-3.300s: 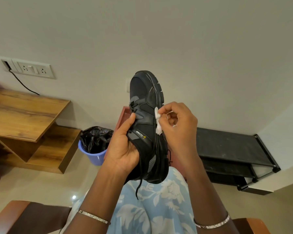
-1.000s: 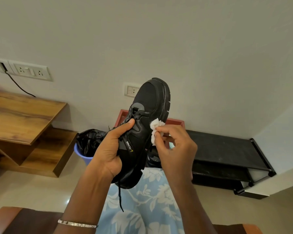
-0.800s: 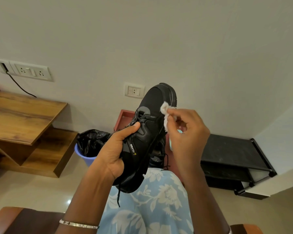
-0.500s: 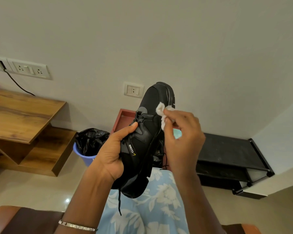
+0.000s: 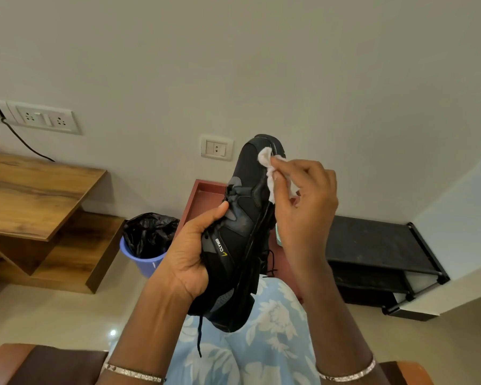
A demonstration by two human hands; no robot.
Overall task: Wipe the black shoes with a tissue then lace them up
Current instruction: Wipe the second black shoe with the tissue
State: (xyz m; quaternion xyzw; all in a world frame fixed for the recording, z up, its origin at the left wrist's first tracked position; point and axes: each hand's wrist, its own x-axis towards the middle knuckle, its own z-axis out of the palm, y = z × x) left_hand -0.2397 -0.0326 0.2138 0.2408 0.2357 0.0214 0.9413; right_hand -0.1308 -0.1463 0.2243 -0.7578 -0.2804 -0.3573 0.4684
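Observation:
A black shoe [image 5: 242, 218] with a grey side panel and small white lettering is held up in front of me, toe pointing up and away. My left hand [image 5: 190, 254] grips it around the middle, thumb lying along the laces. My right hand [image 5: 303, 201] pinches a crumpled white tissue [image 5: 267, 165] and presses it against the shoe's toe, near the sole edge. A loose black lace end [image 5: 199, 340] dangles below the heel. Behind the held shoe, part of a second black shoe [image 5: 265, 257] shows with its laces.
My lap in blue floral cloth [image 5: 250, 343] is below the shoe. A blue bin with a black liner [image 5: 147, 245] stands on the floor, left of a red tray [image 5: 203, 195]. A wooden desk [image 5: 34, 195] is at left, a black shoe rack [image 5: 372, 251] at right.
My right hand has slid the tissue up the shoe from the middle of its side to the toe. My left hand keeps the same grip; the shoe has tilted slightly.

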